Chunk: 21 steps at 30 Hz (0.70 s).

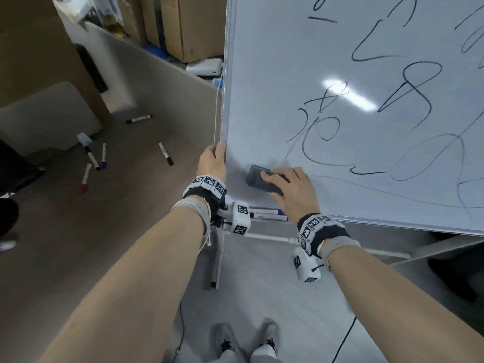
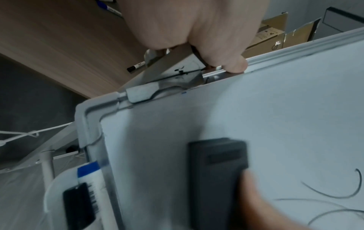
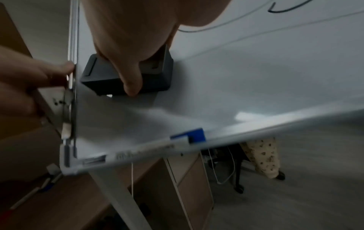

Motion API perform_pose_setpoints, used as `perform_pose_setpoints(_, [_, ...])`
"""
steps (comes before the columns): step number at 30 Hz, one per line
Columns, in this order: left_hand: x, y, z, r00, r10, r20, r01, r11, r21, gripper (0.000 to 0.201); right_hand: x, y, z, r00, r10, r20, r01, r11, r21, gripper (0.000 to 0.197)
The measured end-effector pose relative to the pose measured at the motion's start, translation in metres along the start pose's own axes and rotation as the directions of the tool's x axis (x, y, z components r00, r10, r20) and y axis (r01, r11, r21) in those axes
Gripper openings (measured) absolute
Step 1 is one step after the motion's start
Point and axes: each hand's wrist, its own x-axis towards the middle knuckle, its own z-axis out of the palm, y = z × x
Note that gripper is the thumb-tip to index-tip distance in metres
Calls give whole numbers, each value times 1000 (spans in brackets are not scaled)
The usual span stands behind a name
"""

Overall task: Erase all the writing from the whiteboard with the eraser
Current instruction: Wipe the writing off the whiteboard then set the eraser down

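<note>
A white whiteboard on a stand carries black scribbles over its middle and right. Its lower left corner looks wiped, with a grey smear. My right hand grips a dark grey eraser and presses it flat on the board near that corner. In the right wrist view the eraser sits under my fingers, close to the left frame. My left hand grips the board's left edge, thumb on the front. The left wrist view shows the eraser blurred, below thin curved lines.
Several markers lie on the brown table left of the board. A blue-capped marker rests in the tray under the board. Cardboard boxes stand behind. The stand's legs, my shoes and cables are on the floor below.
</note>
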Motion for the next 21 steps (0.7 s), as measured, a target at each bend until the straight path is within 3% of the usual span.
perform_pose_setpoints(3, [1, 6, 3, 1000, 0, -16, 0, 1000, 26, 38, -12, 3, 2, 996, -12, 89, 8, 999, 46, 59])
perform_pose_setpoints(5, [-1, 10, 3, 1000, -14, -17, 15, 999, 44, 43, 2, 4, -8, 996, 51, 79, -55, 997, 60, 58])
perform_pose_setpoints(10, [-9, 25, -5, 992, -100, -71, 109, 985, 135, 63, 60, 22, -61, 946, 215, -243, -204, 976, 70, 57])
perform_pose_setpoints(14, [-15, 28, 3, 994, -94, -51, 99, 988, 120, 60, 59, 28, -64, 914, 237, -331, -226, 971, 72, 54])
perform_pose_setpoints(16, [-16, 25, 4, 995, -85, -58, 91, 989, 116, 59, 40, 30, -49, 950, 183, -254, -172, 983, 65, 53])
perform_pose_setpoints(19, [-11, 23, 2, 993, -99, -58, 105, 988, 115, 59, -2, 37, -31, 998, 46, -39, -44, 998, 41, 50])
perform_pose_setpoints(21, [-9, 25, 0, 992, -106, -65, 113, 987, 115, 58, -21, 41, -30, 996, 81, 24, -82, 996, 39, 50])
